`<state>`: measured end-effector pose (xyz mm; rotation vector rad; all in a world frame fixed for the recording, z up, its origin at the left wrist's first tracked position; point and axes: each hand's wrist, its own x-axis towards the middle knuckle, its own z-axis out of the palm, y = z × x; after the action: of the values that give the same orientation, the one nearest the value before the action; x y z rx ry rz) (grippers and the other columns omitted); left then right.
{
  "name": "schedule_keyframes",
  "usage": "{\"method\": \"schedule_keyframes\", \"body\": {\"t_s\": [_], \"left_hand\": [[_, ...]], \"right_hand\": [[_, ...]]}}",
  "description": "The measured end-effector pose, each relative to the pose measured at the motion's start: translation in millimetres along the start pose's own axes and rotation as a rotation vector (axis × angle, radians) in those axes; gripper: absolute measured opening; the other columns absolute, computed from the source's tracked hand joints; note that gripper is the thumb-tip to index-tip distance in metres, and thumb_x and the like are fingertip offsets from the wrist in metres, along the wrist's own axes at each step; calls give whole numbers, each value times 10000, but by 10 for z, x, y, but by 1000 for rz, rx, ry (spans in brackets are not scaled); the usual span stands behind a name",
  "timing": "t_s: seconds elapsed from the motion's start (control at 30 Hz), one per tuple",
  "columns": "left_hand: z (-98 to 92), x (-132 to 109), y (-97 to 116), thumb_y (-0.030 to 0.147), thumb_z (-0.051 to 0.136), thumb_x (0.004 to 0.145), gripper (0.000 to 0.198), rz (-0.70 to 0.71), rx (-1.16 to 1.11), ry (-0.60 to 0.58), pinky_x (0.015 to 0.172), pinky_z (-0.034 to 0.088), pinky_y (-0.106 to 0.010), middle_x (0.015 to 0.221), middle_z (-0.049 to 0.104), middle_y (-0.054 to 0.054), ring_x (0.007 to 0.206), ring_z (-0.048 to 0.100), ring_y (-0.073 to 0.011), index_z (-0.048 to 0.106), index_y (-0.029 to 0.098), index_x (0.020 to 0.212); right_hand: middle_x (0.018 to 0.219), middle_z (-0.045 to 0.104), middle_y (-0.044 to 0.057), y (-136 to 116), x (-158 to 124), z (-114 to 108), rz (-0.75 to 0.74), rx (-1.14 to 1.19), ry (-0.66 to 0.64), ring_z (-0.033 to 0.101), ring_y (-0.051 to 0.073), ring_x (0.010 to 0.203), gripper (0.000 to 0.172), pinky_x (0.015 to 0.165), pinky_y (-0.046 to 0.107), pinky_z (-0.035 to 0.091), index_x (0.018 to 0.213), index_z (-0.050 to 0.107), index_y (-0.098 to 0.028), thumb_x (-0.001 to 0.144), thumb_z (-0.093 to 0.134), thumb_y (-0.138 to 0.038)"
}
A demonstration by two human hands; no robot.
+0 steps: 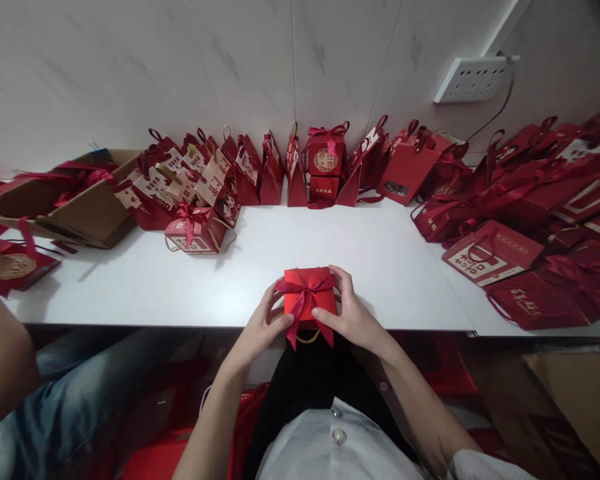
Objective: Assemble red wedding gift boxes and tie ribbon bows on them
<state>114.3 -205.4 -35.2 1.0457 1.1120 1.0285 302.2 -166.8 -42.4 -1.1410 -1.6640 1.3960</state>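
Note:
A small red gift box [294, 279] with a dark red ribbon bow [307, 293] tied on its top is at the front edge of the white table, in front of my body. My left hand [266, 323] grips its left side, thumb near a hanging ribbon tail. On the opposite side my right hand [347, 310] holds the box, its thumb lying by the bow's lower part and its fingers round the far right corner. A gold cord loop [309, 338] hangs below the near edge of the box. The underside of the box is hidden.
Along the wall stand several red gift boxes [249, 170], some stacked. An open cardboard box [90, 217] of ribbons sits at left, near a co-worker's arm [5, 347]. More red boxes [495, 250] are heaped at right. A white power strip [473, 80] is on the wall.

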Motion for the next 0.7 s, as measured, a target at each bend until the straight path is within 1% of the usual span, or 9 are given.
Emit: {"method": "schedule_keyframes", "body": {"t_s": [0.13, 0.2, 0.27, 0.33, 0.43, 0.5, 0.57, 0.63, 0.7], "left_hand": [[-21, 7, -24, 352, 646, 762, 669, 37, 39, -11, 1036, 390, -454, 1440, 399, -84, 1332, 336, -341, 384, 266, 1371], [-38, 14, -47, 357, 634, 771, 674, 59, 59, -36, 1059, 358, -461, 1449, 386, -77, 1357, 289, -335, 366, 270, 1382], [-67, 10, -70, 355, 624, 781, 679, 75, 71, -78, 1078, 328, -461, 1459, 368, -75, 1372, 257, -327, 344, 272, 1394], [-110, -3, -87, 346, 634, 774, 699, 70, 71, -132, 1074, 329, -452, 1478, 333, -72, 1373, 254, -328, 331, 280, 1400], [-170, -11, -97, 377, 681, 714, 732, 55, 14, -187, 1040, 363, -432, 1490, 309, -70, 1346, 304, -340, 379, 277, 1373], [-178, 9, -84, 476, 651, 703, 663, 57, -58, -106, 993, 400, -422, 1440, 389, -99, 1303, 369, -342, 478, 235, 1297], [-147, 44, -51, 548, 566, 745, 543, 40, -73, 72, 924, 441, -403, 1305, 529, -127, 1218, 469, -322, 580, 190, 1153], [-78, 73, 0, 529, 535, 785, 422, 24, -15, 248, 845, 470, -365, 1114, 634, -112, 1077, 567, -275, 627, 174, 993], [16, 80, 60, 473, 569, 791, 319, 63, 59, 370, 786, 482, -326, 932, 660, -69, 917, 609, -214, 628, 170, 871]], "right_hand": [[1465, 251, 139, 42, -2, -112, -30, 95, -109, 350, 252, 1331, 738, 1091, 473, 307, 1357, 154, -259, 780, 610, -316], [1490, 212, 127, 71, -6, -163, -47, 112, -144, 290, 255, 1365, 749, 1099, 476, 287, 1379, 152, -274, 787, 608, -326], [1520, 144, 120, 105, -13, -202, -48, 94, -163, 185, 268, 1403, 850, 1102, 491, 269, 1412, 114, -291, 757, 653, -353], [1538, 72, 119, 140, -18, -227, -35, 58, -175, 103, 279, 1419, 1010, 1104, 512, 250, 1438, 40, -306, 694, 720, -370], [1547, 30, 103, 183, -16, -237, -33, -7, -177, 87, 278, 1422, 1141, 1110, 523, 232, 1445, -29, -344, 635, 774, -356], [1546, 53, 98, 198, -6, -224, -37, -37, -163, 130, 274, 1416, 1137, 1105, 513, 257, 1445, -19, -357, 634, 777, -343], [1532, 121, 114, 196, 5, -201, -54, -39, -134, 192, 273, 1401, 1111, 1089, 497, 304, 1448, 11, -339, 640, 773, -342], [1502, 205, 130, 181, 11, -176, -105, -44, -93, 239, 270, 1385, 1086, 1071, 481, 346, 1448, 51, -316, 639, 774, -350], [1471, 265, 129, 158, 5, -161, -177, -80, -40, 274, 271, 1369, 1071, 1058, 472, 374, 1445, 92, -309, 629, 783, -361]]}}
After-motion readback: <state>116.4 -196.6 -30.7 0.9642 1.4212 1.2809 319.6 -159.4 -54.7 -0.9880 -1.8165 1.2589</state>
